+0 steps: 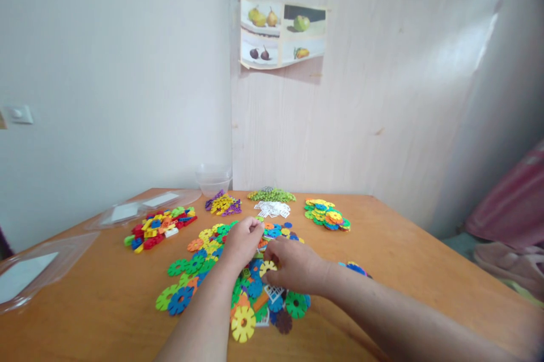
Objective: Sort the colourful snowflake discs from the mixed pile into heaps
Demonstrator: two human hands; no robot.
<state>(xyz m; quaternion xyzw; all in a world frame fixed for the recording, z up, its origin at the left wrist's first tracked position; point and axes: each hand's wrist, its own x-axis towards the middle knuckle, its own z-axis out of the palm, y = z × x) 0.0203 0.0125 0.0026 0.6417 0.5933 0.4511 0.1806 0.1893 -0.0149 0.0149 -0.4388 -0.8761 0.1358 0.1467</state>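
- Hands meet over centre pile of coloured plastic discs [199, 271] on orange wooden table [408, 260]
- L hand [243, 240] sits at far side of pile, fingers curled in and bunched together at tips; looks pinched on sth small but piece itself too hidden to tell
- R hand [295, 265] lies just beside it, nearer the camera, palm down on pile, thumb + fingers closing on yellow notched disc [267, 267]
- the 2 hands nearly touch, L slightly further from camera than R
- centre pile = flat gear-like discs, green, blue, yellow, orange, w/ a few white grid pieces [274, 294] mixed in under R hand
- big yellow disc [243, 323] lies at near edge of pile, dark brown disc [284, 322] just right of it
- sorted heaps round the back: red/yellow/blue block pieces [159, 227] far left, purple + yellow pieces [223, 204] behind, green pieces [272, 195] at table's far edge, white pieces [272, 209] just in front of those, mixed flat discs [326, 214] to the right
- clear plastic tub [213, 178] stands at back corner by the wall
- clear plastic bags [140, 210] lie flat along L edge of table
- fruit picture sheet [283, 32] hangs on wall above
- pink cloth [514, 203] at far right, off the table
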